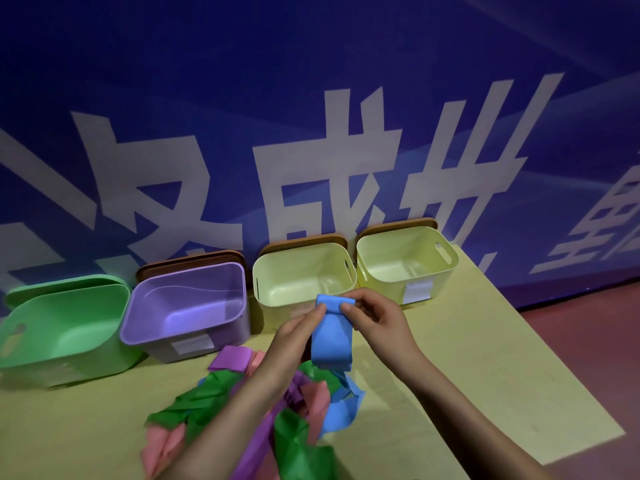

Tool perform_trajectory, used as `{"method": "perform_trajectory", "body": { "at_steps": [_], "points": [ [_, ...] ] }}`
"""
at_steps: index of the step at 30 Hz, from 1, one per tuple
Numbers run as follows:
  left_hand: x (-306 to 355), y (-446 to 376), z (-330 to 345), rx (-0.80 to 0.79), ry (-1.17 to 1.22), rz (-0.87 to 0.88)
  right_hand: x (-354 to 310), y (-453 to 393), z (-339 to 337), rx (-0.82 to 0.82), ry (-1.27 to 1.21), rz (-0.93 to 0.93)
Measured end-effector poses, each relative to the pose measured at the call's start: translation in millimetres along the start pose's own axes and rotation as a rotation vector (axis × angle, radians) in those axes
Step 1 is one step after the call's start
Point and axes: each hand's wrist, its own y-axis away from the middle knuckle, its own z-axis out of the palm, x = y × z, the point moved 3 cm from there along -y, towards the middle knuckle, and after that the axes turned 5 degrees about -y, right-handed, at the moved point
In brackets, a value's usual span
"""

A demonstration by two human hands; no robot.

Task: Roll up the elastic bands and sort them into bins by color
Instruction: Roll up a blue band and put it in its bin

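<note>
Where the blue band [331, 336] is folded over at its top end, it is pinched from both sides: the left hand [300, 325] grips it with thumb and fingertips at the left of the fold, and the right hand [372, 315] grips it with curled fingers at the right. The band is held up above the tabletop [467, 358], in front of the left yellow bin [301, 275], and its free length is let down in a flat strip to a crumpled tail that lies on the tabletop below the hands.

Just beside and under that tail a loose heap of bands is spread toward the near edge of the tabletop: green bands [207, 398], purple bands [231, 357] and pink bands [162, 445] are tangled together, partly hidden by the left forearm.

Along the far edge four open bins are lined up against a blue banner [311, 98] printed with large white characters. From the far left corner they are a green bin [65, 323], a purple bin [187, 306], the left yellow bin and a right yellow bin [407, 261]. White labels are seen on the fronts of the purple bin and the right yellow bin. Lids are propped behind the bins. Nothing can be made out inside any of them.
</note>
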Motion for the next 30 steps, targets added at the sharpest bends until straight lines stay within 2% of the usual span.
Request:
{"method": "perform_trajectory", "body": {
  "at_steps": [6, 10, 12, 15, 17, 20, 24, 30],
  "points": [
    [-4.1, 22.1, -4.5, 0.141, -0.036, 0.066, 0.5, 21.1, 13.4, -0.006, 0.076, -0.113],
    [-5.6, 34.9, -9.1, 0.203, 0.087, 0.049, -4.5, 28.6, 18.0, -0.054, 0.340, -0.406],
    [-7.1, 37.2, -10.3, 0.152, 0.085, 0.065, -5.0, 31.7, 18.1, -0.058, 0.460, -0.519],
    [-5.4, 43.7, -8.4, 0.102, 0.046, 0.122, -4.5, 37.1, 16.1, -0.093, 0.541, -0.579],
    [-6.9, 44.3, -9.3, 0.113, 0.057, 0.140, -4.8, 40.8, 14.6, -0.169, 0.526, -0.532],
    [-10.6, 43.3, -10.5, 0.099, -0.015, 0.182, -1.1, 48.6, 7.8, -0.232, 0.365, -0.273],
    [-11.1, 46.1, -8.7, 0.061, -0.226, 0.246, 5.8, 62.2, 6.8, -0.105, 0.045, 0.038],
    [-7.4, 54.0, -11.6, 0.027, -0.505, 0.380, 1.7, 62.3, 18.6, 0.021, 0.024, 0.101]
  ]
}}
